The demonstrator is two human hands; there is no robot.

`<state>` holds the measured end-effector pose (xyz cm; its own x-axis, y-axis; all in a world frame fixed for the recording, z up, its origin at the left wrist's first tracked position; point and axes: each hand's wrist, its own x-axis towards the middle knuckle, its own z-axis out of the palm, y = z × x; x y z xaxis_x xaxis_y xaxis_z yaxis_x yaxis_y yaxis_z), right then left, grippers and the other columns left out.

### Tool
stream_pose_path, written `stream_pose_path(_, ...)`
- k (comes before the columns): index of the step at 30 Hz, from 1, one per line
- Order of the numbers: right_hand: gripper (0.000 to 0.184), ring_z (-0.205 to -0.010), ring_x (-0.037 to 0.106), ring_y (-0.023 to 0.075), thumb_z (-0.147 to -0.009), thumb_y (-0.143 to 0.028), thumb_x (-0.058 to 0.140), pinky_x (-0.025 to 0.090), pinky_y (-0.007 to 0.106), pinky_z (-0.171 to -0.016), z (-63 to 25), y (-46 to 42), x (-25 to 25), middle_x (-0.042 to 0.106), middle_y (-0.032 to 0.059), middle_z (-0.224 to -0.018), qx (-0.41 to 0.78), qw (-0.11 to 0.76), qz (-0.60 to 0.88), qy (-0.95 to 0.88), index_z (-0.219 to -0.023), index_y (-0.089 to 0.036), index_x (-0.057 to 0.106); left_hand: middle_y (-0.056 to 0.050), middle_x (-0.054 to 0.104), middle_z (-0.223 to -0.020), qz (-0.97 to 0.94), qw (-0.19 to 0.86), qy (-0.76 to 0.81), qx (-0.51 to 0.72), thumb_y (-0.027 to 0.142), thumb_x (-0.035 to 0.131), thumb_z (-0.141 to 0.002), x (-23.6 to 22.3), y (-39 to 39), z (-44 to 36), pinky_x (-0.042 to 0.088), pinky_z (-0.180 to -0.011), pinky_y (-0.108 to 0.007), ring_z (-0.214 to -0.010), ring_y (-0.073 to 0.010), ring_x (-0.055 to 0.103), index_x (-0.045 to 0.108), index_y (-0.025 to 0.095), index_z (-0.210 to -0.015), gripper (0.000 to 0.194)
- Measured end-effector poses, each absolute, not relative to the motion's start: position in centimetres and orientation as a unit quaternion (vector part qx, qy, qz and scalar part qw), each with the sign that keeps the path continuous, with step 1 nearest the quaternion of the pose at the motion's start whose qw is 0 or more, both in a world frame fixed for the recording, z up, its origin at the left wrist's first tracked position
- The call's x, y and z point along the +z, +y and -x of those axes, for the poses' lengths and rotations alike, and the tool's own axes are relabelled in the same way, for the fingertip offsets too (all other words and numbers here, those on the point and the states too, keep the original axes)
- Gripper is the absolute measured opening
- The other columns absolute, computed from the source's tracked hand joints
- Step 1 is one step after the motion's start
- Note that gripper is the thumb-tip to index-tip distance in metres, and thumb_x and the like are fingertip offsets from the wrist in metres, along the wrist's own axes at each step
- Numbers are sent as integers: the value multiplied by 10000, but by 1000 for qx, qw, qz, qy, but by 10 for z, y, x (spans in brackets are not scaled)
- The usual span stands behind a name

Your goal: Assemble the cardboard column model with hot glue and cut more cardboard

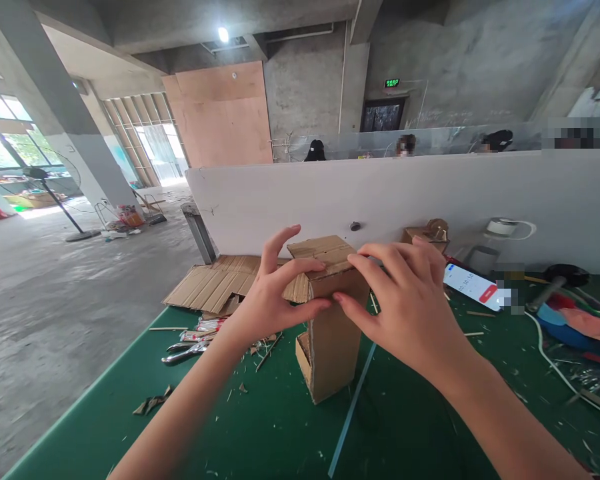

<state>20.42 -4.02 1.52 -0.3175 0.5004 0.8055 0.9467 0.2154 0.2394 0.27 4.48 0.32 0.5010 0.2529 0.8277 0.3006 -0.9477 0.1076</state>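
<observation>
A small upright cardboard box (330, 347) stands on the green table (405, 427) in front of me. My left hand (273, 290) grips its upper left side, thumb on the front and fingers on the top flap. My right hand (405, 300) presses on the top right of the box, fingers curled over the flap. Both hands are touching the cardboard at its top edge.
Flat cardboard sheets (215, 283) lie at the table's left back corner. Pliers (185, 352) and scraps lie left of the box. A phone (473, 283), a tape roll (500, 227), cables and tools lie at the right. A white partition (430, 193) backs the table; people sit beyond it.
</observation>
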Motion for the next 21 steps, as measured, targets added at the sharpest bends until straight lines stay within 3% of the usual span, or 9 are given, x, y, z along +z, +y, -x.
stream_pose_path(10,295,-1038,499,282,-881,-378,558,281,566,-1069,-206,-37,14,632,84,-1097,-371,312,491,-724,-1098,-180,583,-62,233,-1469,866,18,-168,-472,377,736,-751,3,45,-2,363,-1136,-509,-1403,-298,289,580,286,-1102,395)
stream_pose_path(12,311,-1051,488,292,-871,-381,570,296,580,-1056,-207,-35,11,606,99,-1110,-364,325,492,-721,-1111,-183,578,-71,183,-1498,866,-2,-170,-470,460,739,-730,0,45,-1,314,-1159,-525,-1434,-314,227,541,298,-1182,520)
stream_pose_path(16,387,-1187,405,361,-829,-434,611,371,594,-987,-205,-35,4,434,157,-1254,-344,378,502,-698,-1136,-201,573,-115,65,-1568,822,-160,-167,-520,740,628,-657,-24,57,0,258,-1165,-552,-1475,-348,97,211,325,-1462,997)
stream_pose_path(18,453,-1241,362,391,-802,-478,634,395,595,-967,-201,-37,1,349,166,-1314,-318,400,511,-691,-1160,-212,555,-96,47,-1596,781,-279,-167,-533,762,456,-771,-40,68,0,321,-1128,-537,-1468,-319,174,105,364,-1484,889)
stream_pose_path(21,532,-1271,339,415,-771,-530,658,427,600,-938,-194,-42,-2,304,174,-1354,-275,425,523,-686,-1185,-230,510,-103,171,-1580,716,-415,-192,-527,762,292,-831,-52,83,-4,408,-1049,-525,-1412,-306,322,141,363,-1474,772)
